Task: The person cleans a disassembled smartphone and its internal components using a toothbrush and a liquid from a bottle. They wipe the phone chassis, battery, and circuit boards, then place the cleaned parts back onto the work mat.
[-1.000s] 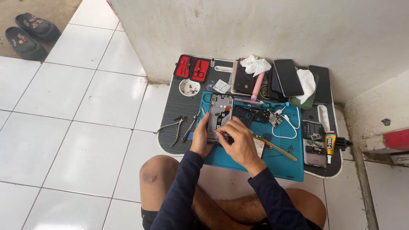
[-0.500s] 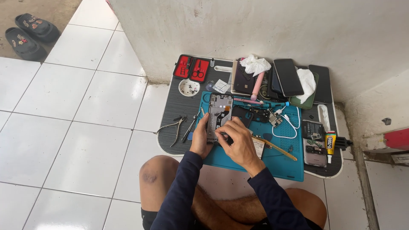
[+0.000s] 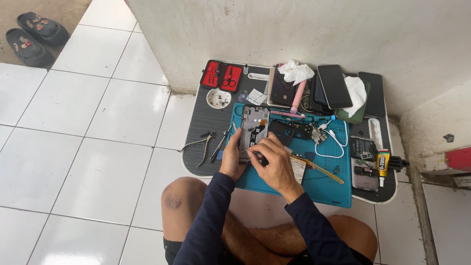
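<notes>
Left hand [image 3: 230, 159] clamped on opened phone [image 3: 254, 128], right hand [image 3: 274, 159] pinched together over it, pliers [image 3: 200, 145] beside.

I am counting one opened phone [image 3: 254, 128] with its insides showing, lying on one blue mat [image 3: 321, 184]. I am seeing two hands, my left hand [image 3: 231, 159] and my right hand [image 3: 274, 162], both touching that phone. I am counting three dark phones at the back: one [image 3: 282, 91], another [image 3: 334, 86] and a third [image 3: 375, 94]. There are two white tissues, one [image 3: 296, 72] and one [image 3: 355, 93]. I am seeing one red tool case [image 3: 222, 76], one small white dish [image 3: 219, 98], one pair of pliers [image 3: 200, 145], one glue tube [image 3: 381, 164] and two dark sandals [image 3: 34, 37] on the floor.
</notes>
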